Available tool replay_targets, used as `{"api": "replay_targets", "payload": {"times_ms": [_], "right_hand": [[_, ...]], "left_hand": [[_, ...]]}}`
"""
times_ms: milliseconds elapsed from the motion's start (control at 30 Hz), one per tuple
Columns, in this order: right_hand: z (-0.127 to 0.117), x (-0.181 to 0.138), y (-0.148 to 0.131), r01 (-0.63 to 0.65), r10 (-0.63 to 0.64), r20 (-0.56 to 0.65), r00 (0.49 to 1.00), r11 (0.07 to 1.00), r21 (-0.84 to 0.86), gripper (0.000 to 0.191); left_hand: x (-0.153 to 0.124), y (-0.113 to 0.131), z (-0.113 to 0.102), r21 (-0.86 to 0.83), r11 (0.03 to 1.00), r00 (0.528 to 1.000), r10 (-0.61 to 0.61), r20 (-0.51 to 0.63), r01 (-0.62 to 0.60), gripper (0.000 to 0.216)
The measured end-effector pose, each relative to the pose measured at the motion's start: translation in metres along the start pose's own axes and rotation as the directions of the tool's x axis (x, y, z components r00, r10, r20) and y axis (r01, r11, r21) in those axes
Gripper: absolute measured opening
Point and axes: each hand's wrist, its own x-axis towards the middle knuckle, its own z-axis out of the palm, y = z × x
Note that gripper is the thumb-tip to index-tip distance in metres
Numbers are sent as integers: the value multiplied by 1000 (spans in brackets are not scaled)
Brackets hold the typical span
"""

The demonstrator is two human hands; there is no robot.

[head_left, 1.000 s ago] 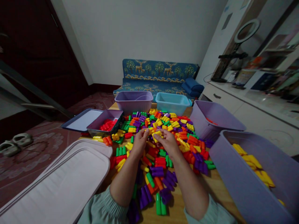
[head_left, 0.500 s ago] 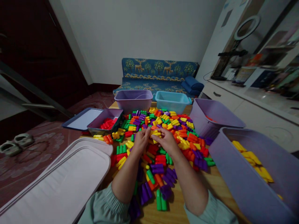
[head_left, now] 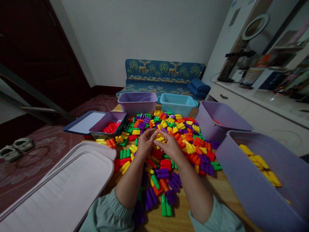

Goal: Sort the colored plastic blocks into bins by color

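My left hand [head_left: 145, 144] and my right hand [head_left: 172, 145] meet over the middle of a pile of colourful plastic toy blocks [head_left: 164, 164]. Between them is a yellow toy block [head_left: 160, 139] made of joined rounded tubes. The right thumb and fingers are closed around it. On its left side the left fingers are pinched against it, and their tips partly cover one another. Red, green, purple, orange and yellow blocks lie loose below and around both hands.
Behind the pile stand a purple bin [head_left: 137, 104] and a light blue bin [head_left: 178, 106]. Two more purple bins, one with yellow blocks [head_left: 259, 162], line the right. At left are a tin [head_left: 96, 134] of red blocks, a blue-rimmed lid [head_left: 83, 122] and pale lids [head_left: 79, 180].
The left fingers have shifted up and curled over toward the right hand's fingertips. The yellow block stays between the hands, in nearly the same place.
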Motion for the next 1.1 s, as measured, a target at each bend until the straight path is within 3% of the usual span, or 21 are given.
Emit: {"api": "replay_targets", "payload": {"times_ms": [133, 267, 433, 600, 767, 900, 967, 1100], "right_hand": [[-1, -1, -2, 1, -1, -44, 999, 1000, -8, 44], [-1, 1, -1, -34, 36, -121, 992, 999, 20, 32], [2, 5, 9, -14, 74, -307, 949, 981, 193, 39], [-5, 7, 7, 96, 255, -494, 831, 809, 579, 45], [-26, 9, -15, 274, 451, -554, 700, 547, 791, 15], [-61, 6, -41, 441, 471, -629, 619, 453, 774, 15], [-85, 0, -51, 527, 416, -694, 587, 453, 719, 18], [-127, -10, -58, 704, 290, -835, 468, 449, 551, 23]], "left_hand": [[-2, 4, 1, 16, 1000, 1000, -6, -6, 6, 39], [-7, 12, 4, -33, 996, 991, -77, 110, 81, 47], [-8, 14, 7, -38, 999, 973, 13, 231, -4, 46], [-6, 7, 8, 183, 952, 933, 181, 311, -246, 37], [-4, 4, 13, 407, 815, 879, 238, 413, -412, 40], [4, 19, 26, 574, 690, 879, 204, 430, -441, 36], [12, 31, 37, 619, 648, 874, 163, 458, -445, 36], [25, 41, 67, 645, 569, 827, 117, 550, -510, 54]]}}
